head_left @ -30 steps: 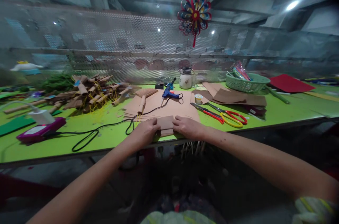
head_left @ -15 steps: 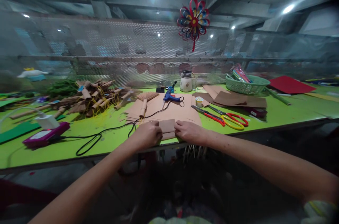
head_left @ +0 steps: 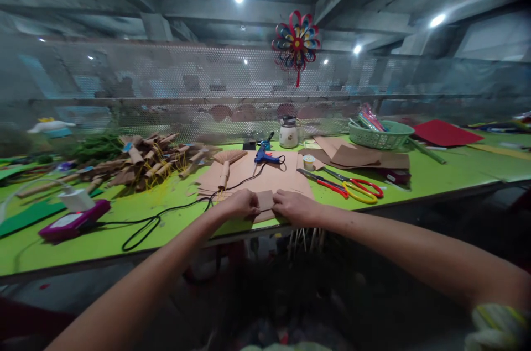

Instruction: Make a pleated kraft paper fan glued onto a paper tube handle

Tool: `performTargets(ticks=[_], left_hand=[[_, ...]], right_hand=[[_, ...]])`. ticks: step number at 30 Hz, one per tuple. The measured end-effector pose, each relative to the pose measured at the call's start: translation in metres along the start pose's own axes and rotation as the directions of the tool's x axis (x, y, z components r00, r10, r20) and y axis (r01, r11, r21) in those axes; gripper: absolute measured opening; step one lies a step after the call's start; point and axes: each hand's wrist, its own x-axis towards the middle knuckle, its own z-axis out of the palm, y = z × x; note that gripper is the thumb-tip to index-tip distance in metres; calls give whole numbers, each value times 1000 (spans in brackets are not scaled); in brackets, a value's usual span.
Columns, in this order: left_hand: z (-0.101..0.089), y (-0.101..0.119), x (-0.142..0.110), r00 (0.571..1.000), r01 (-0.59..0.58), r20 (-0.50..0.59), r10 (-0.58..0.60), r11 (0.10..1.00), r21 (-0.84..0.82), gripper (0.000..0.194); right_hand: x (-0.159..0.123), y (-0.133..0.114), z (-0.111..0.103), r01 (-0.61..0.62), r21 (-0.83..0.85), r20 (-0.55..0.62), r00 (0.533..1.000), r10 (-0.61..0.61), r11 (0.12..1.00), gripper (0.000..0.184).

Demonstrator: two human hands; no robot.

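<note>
Between my two hands a piece of folded brown paper (head_left: 264,201) lies at the table's front edge. My left hand (head_left: 244,203) is closed on its left end, fingers curled. On the right end my right hand (head_left: 292,207) grips the paper with bent fingers. Larger brown paper sheets (head_left: 244,171) lie flat just beyond my hands. A blue glue gun (head_left: 266,156) rests on those sheets, its black cord trailing left. Left of it is a pleated paper fan with a rolled handle (head_left: 224,175).
Two pairs of scissors, one red-handled (head_left: 337,187) and one yellow-and-red (head_left: 360,192), lie right. Farther back are a green basket (head_left: 379,136) and a white jug (head_left: 288,134). At left are piled paper rolls (head_left: 151,160) and a purple power strip (head_left: 74,221).
My left hand has shifted slightly right, closer to my right hand, and less of the folded paper shows between them. The camera view has tilted a little upward.
</note>
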Motion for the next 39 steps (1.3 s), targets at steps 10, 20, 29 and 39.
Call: performTargets(ticks=[10,20,29,39], left_hand=[[12,-13,-5,983,-107,-163,88,988,-114,17],[15,-7,-24,941,-144,-330,76,972,-185,12],[13,-2,-29,936,-155,-344,79,967,-200,13],[14,3,-29,900,-187,-424,99,967,-171,11]], right_hand=[[19,17,-11,-154,404,50,988,146,902,23],[20,16,-11,-258,578,73,961,266,774,20],[13,4,-10,-322,623,24,918,395,712,16],[12,3,-12,-330,662,6,900,436,673,14]])
